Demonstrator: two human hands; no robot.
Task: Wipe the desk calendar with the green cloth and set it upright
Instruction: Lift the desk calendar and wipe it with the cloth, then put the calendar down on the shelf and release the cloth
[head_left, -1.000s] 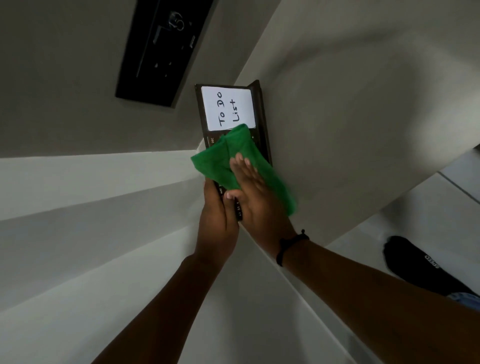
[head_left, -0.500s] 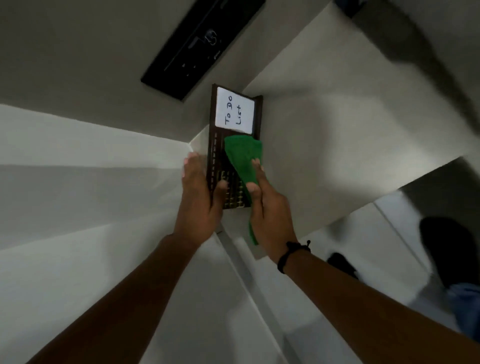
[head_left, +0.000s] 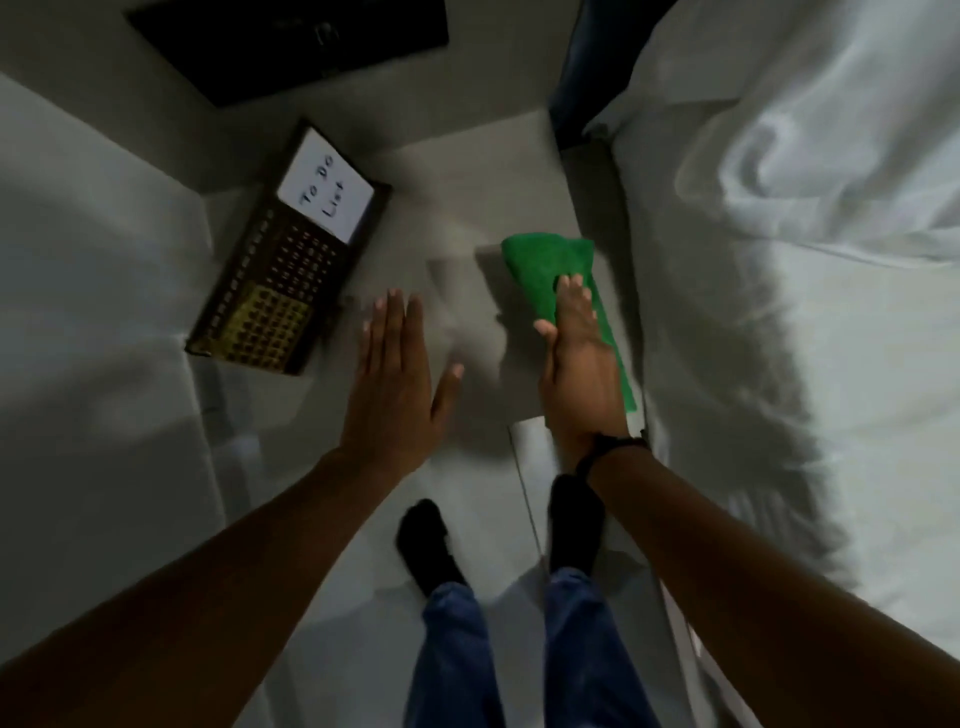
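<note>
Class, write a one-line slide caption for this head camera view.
Desk calendar leans by the wall; open left hand hovers, right hand presses green cloth.

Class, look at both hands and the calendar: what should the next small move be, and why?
Probably draw the open left hand back. The calendar stands free in the corner, apparently upright, and the right hand presses the green cloth flat on the surface, away from it.
</note>
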